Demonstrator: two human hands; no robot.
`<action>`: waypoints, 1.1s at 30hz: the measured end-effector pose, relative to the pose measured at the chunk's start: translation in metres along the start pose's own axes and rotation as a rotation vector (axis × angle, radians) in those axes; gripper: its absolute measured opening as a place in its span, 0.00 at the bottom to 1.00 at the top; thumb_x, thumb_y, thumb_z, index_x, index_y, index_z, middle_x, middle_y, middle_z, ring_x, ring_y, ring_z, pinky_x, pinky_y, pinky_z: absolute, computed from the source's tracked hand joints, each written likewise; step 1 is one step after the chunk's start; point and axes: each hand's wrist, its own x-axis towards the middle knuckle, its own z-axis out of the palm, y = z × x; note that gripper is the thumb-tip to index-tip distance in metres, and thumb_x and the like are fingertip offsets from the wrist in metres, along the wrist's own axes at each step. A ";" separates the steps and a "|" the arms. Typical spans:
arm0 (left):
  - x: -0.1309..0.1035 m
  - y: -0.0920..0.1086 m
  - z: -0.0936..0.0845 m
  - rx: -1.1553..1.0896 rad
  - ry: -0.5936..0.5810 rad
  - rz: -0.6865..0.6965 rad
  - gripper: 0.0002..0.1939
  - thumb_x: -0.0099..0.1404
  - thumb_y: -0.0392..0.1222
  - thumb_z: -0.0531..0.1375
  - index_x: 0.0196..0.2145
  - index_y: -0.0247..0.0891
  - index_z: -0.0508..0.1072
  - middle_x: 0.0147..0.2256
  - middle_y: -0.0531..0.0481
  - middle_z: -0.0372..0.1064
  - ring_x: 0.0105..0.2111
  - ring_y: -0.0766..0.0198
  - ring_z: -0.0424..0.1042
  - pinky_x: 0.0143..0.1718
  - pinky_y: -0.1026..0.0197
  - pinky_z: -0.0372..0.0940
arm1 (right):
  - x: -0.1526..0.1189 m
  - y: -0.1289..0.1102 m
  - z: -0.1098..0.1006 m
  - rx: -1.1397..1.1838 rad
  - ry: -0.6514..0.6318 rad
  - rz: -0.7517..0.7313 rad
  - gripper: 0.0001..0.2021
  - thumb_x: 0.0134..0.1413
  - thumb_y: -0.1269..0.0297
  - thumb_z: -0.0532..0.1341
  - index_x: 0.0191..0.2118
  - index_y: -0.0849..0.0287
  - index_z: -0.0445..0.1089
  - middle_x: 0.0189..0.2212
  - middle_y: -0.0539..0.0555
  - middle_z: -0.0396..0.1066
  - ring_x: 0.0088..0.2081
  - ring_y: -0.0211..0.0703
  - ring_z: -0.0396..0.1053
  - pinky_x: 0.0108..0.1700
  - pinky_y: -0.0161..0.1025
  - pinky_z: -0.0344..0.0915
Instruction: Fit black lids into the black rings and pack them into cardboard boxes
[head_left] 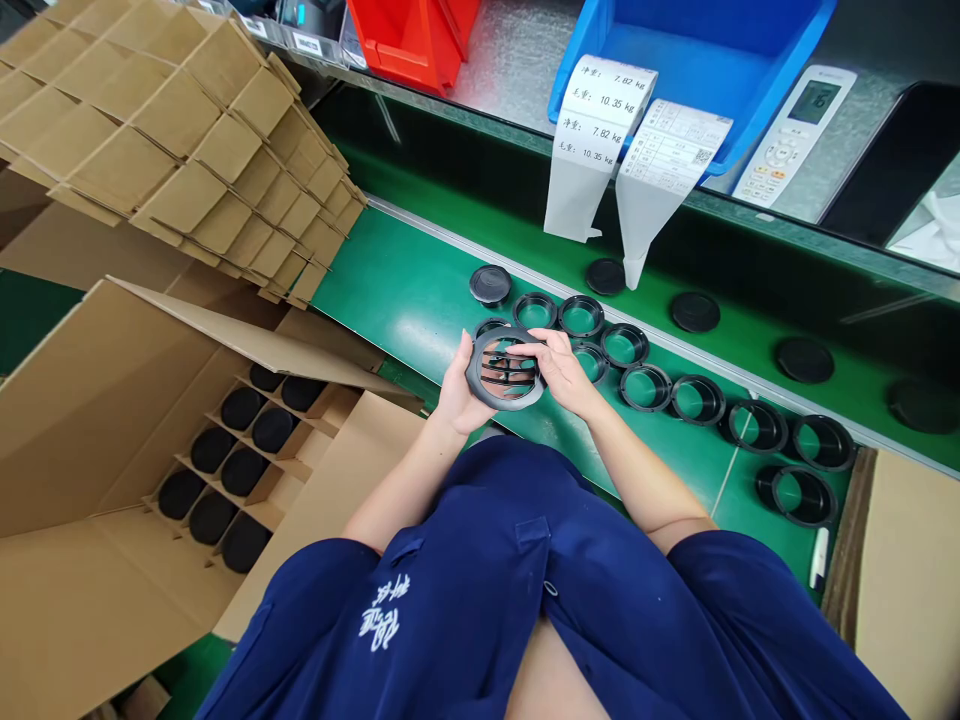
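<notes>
Black and round, held in front of a navy garment at the near side of a green bench: a ring-shaped part, with dark bars across its opening. Clasped at the left rim by the left hand, with fingers curled underneath. Touched from the other side by the right hand, with bent fingers reaching over the opening; impossible to tell whether gripping too or only resting there. Just behind and off to the right, an uneven line of open black rings, with a capped black piece near its left end. Beyond a pale strip, dark discs set well apart. At the far right, a white pen near a cardboard stack. To the left, an open carton with round black pieces in divider cells; above it, tilted cardboard dividers. Along the shelf, a red bin, a blue bin and a white remote control; hanging over its edge, printed paper strips.
</notes>
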 end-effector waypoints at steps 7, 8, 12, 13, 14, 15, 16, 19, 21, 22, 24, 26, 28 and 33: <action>0.008 0.002 -0.003 -0.004 0.037 -0.069 0.37 0.76 0.66 0.45 0.53 0.30 0.77 0.49 0.31 0.78 0.54 0.38 0.76 0.59 0.33 0.67 | 0.001 0.004 -0.002 0.015 0.006 0.031 0.40 0.71 0.33 0.36 0.57 0.50 0.79 0.58 0.60 0.68 0.66 0.54 0.58 0.71 0.57 0.53; 0.009 0.002 -0.003 -0.002 0.043 -0.069 0.37 0.76 0.66 0.46 0.53 0.30 0.77 0.49 0.31 0.78 0.54 0.38 0.76 0.59 0.33 0.67 | 0.001 0.004 -0.002 0.013 0.001 0.037 0.41 0.71 0.33 0.35 0.57 0.51 0.78 0.58 0.60 0.68 0.66 0.54 0.58 0.71 0.57 0.53; 0.010 0.001 -0.002 0.005 0.052 -0.056 0.36 0.76 0.66 0.47 0.54 0.30 0.76 0.48 0.31 0.79 0.55 0.37 0.76 0.61 0.33 0.65 | 0.001 0.000 -0.005 0.025 -0.012 0.071 0.43 0.71 0.34 0.32 0.58 0.51 0.78 0.58 0.60 0.68 0.67 0.54 0.58 0.71 0.56 0.54; 0.010 0.001 -0.001 0.000 0.047 -0.059 0.37 0.76 0.67 0.47 0.55 0.30 0.76 0.49 0.31 0.79 0.56 0.37 0.75 0.61 0.33 0.65 | 0.001 -0.001 -0.006 0.040 -0.008 0.081 0.44 0.70 0.34 0.31 0.58 0.51 0.78 0.58 0.60 0.68 0.67 0.53 0.58 0.71 0.56 0.54; 0.010 0.001 0.001 -0.007 0.041 -0.063 0.37 0.75 0.67 0.47 0.57 0.30 0.75 0.49 0.31 0.78 0.56 0.37 0.75 0.62 0.33 0.65 | 0.001 -0.003 -0.007 0.058 0.000 0.092 0.44 0.70 0.33 0.31 0.57 0.51 0.78 0.58 0.59 0.68 0.67 0.53 0.58 0.71 0.55 0.55; 0.010 0.000 0.003 -0.016 0.034 -0.070 0.37 0.76 0.67 0.47 0.58 0.30 0.74 0.50 0.31 0.78 0.57 0.37 0.75 0.62 0.33 0.65 | 0.001 -0.004 -0.007 0.077 0.009 0.102 0.44 0.70 0.33 0.31 0.57 0.51 0.78 0.58 0.59 0.69 0.67 0.53 0.58 0.71 0.55 0.55; 0.009 0.000 0.005 -0.024 0.028 -0.072 0.37 0.76 0.67 0.47 0.59 0.30 0.74 0.51 0.31 0.78 0.57 0.37 0.74 0.62 0.33 0.64 | 0.001 -0.006 -0.008 0.094 0.017 0.110 0.44 0.70 0.33 0.31 0.56 0.51 0.79 0.58 0.59 0.69 0.68 0.53 0.58 0.71 0.54 0.56; 0.007 -0.002 0.013 -0.034 0.017 -0.064 0.37 0.76 0.65 0.47 0.61 0.31 0.72 0.54 0.31 0.76 0.58 0.37 0.73 0.62 0.33 0.64 | -0.001 -0.008 -0.010 0.134 0.044 0.127 0.43 0.71 0.33 0.33 0.55 0.51 0.79 0.57 0.57 0.71 0.69 0.52 0.58 0.71 0.53 0.56; 0.005 -0.003 0.019 -0.034 0.012 -0.054 0.36 0.77 0.64 0.47 0.62 0.32 0.71 0.55 0.32 0.76 0.59 0.38 0.73 0.63 0.32 0.64 | -0.002 -0.007 -0.012 0.163 0.058 0.124 0.42 0.71 0.33 0.34 0.55 0.51 0.80 0.58 0.56 0.71 0.69 0.52 0.58 0.72 0.52 0.56; 0.004 -0.004 0.022 -0.034 0.010 -0.049 0.35 0.77 0.64 0.47 0.63 0.32 0.71 0.56 0.32 0.75 0.59 0.38 0.73 0.63 0.32 0.64 | -0.003 -0.007 -0.012 0.178 0.064 0.118 0.41 0.71 0.33 0.35 0.54 0.51 0.80 0.58 0.56 0.71 0.68 0.51 0.59 0.72 0.52 0.56; 0.002 -0.005 0.027 -0.028 0.009 -0.037 0.35 0.77 0.64 0.47 0.63 0.33 0.71 0.56 0.33 0.75 0.59 0.39 0.73 0.63 0.33 0.63 | -0.005 -0.006 -0.014 0.197 0.073 0.103 0.41 0.71 0.33 0.35 0.54 0.51 0.80 0.58 0.56 0.71 0.68 0.50 0.60 0.72 0.52 0.56; 0.000 -0.007 0.031 -0.017 0.012 -0.028 0.34 0.78 0.63 0.46 0.63 0.34 0.71 0.56 0.34 0.75 0.59 0.39 0.72 0.63 0.33 0.63 | -0.007 -0.006 -0.015 0.200 0.079 0.096 0.41 0.71 0.33 0.35 0.54 0.51 0.80 0.58 0.56 0.71 0.68 0.50 0.61 0.72 0.52 0.57; -0.001 -0.008 0.033 -0.007 0.015 -0.025 0.33 0.78 0.62 0.46 0.63 0.34 0.71 0.56 0.34 0.75 0.60 0.39 0.72 0.63 0.33 0.63 | -0.009 -0.007 -0.016 0.195 0.083 0.099 0.42 0.71 0.33 0.35 0.54 0.51 0.80 0.59 0.55 0.71 0.67 0.50 0.61 0.72 0.52 0.57; 0.000 -0.012 0.033 0.019 0.020 -0.025 0.34 0.77 0.63 0.47 0.61 0.33 0.72 0.55 0.33 0.76 0.58 0.39 0.74 0.62 0.33 0.65 | -0.011 -0.007 -0.019 0.168 0.083 0.088 0.42 0.72 0.35 0.33 0.55 0.51 0.79 0.59 0.56 0.70 0.67 0.50 0.61 0.71 0.52 0.58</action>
